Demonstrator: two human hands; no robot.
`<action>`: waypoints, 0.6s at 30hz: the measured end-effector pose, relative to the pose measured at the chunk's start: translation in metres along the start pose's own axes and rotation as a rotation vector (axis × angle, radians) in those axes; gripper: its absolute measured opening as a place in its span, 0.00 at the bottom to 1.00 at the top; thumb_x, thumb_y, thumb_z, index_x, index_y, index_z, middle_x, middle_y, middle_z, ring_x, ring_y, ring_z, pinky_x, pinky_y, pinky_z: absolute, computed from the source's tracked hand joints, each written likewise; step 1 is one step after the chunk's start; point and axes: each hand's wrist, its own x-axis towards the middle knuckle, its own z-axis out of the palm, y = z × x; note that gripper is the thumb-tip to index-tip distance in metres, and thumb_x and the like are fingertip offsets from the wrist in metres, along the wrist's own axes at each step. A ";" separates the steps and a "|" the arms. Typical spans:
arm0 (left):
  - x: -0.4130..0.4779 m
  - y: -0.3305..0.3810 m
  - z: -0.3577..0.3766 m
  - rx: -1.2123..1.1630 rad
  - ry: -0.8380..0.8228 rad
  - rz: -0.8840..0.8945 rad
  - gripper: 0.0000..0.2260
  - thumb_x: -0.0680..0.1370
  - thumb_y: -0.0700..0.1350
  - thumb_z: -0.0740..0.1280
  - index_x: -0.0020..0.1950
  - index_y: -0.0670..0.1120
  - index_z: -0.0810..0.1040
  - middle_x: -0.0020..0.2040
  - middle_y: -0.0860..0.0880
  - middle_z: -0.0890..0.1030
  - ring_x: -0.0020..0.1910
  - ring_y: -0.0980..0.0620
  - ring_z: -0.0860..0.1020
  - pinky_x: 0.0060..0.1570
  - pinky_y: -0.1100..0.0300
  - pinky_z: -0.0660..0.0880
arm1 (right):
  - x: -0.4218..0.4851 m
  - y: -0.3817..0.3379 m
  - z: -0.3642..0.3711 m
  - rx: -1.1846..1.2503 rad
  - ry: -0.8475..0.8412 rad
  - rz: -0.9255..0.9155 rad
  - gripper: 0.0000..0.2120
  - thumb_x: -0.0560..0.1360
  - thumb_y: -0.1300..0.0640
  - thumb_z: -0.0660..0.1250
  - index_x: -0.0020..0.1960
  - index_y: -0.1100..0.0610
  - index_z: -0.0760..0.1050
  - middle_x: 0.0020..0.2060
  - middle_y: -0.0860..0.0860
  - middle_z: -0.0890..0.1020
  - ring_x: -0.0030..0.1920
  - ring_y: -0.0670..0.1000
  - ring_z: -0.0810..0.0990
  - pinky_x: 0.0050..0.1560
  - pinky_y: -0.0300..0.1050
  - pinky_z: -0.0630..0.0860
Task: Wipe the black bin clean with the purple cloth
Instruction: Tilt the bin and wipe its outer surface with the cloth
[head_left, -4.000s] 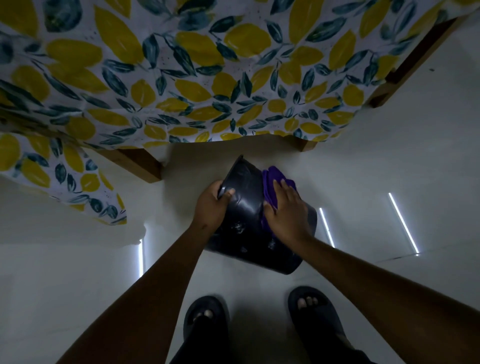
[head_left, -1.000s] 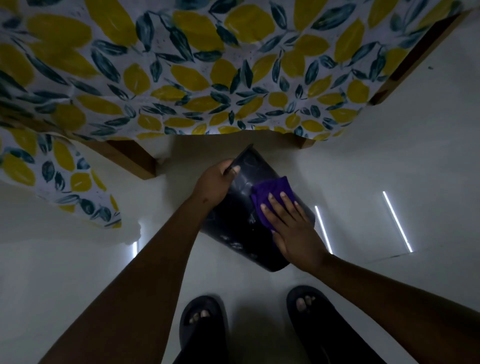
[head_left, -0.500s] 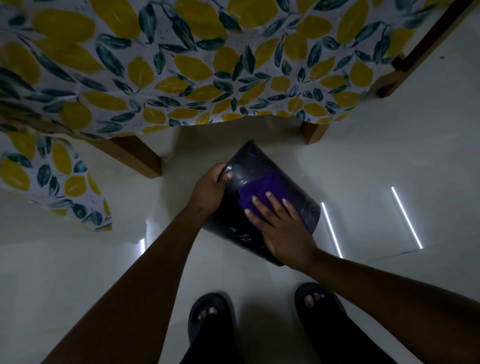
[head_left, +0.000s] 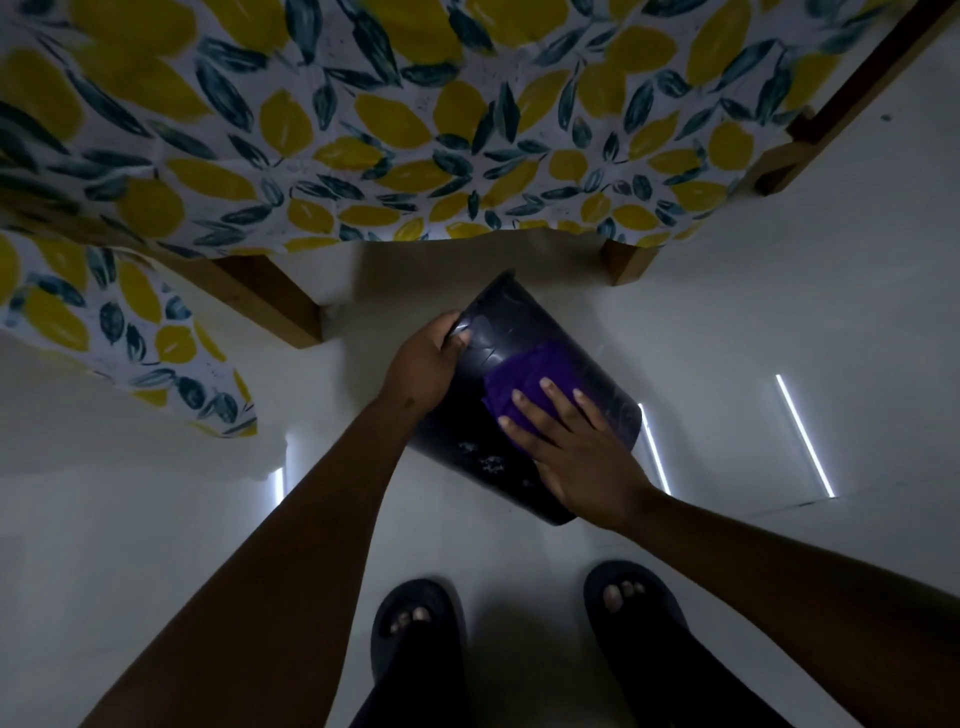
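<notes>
The black bin (head_left: 498, 332) is tipped on its side above the pale floor, its narrow end pointing away toward the table. My left hand (head_left: 423, 366) grips that far end on the left, thumb over the edge. The purple cloth (head_left: 524, 382) lies flat on the bin's upper side wall. My right hand (head_left: 576, 457) presses it down with fingers spread. Pale specks show on the bin wall just left of that hand.
A table with wooden legs (head_left: 275, 301) and a lemon-leaf patterned tablecloth (head_left: 363, 135) stands just beyond the bin. My two feet in dark sandals (head_left: 415, 623) are on the glossy white floor (head_left: 779, 312), which reflects bright light strips.
My right hand has slid the purple cloth across the bin's side wall over the last second. The bin has turned slightly in my left hand's grip.
</notes>
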 end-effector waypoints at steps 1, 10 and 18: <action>0.000 0.000 0.001 -0.008 -0.002 0.002 0.14 0.80 0.47 0.59 0.65 0.48 0.74 0.60 0.46 0.80 0.59 0.48 0.78 0.63 0.49 0.73 | 0.009 0.001 -0.003 0.008 -0.006 -0.008 0.33 0.76 0.50 0.57 0.78 0.47 0.49 0.78 0.50 0.50 0.78 0.57 0.50 0.74 0.58 0.55; 0.006 0.001 0.004 0.047 0.037 0.015 0.15 0.80 0.49 0.58 0.66 0.48 0.74 0.61 0.46 0.80 0.60 0.46 0.77 0.61 0.52 0.73 | -0.005 0.009 -0.002 0.064 -0.009 0.115 0.32 0.77 0.51 0.56 0.78 0.49 0.50 0.78 0.52 0.52 0.78 0.58 0.49 0.73 0.60 0.57; 0.001 0.008 0.000 0.005 -0.002 0.042 0.15 0.81 0.47 0.58 0.66 0.47 0.73 0.61 0.45 0.79 0.59 0.48 0.77 0.59 0.55 0.72 | 0.037 0.012 -0.018 0.219 0.019 0.190 0.30 0.79 0.51 0.53 0.78 0.47 0.47 0.78 0.50 0.54 0.78 0.55 0.50 0.75 0.57 0.55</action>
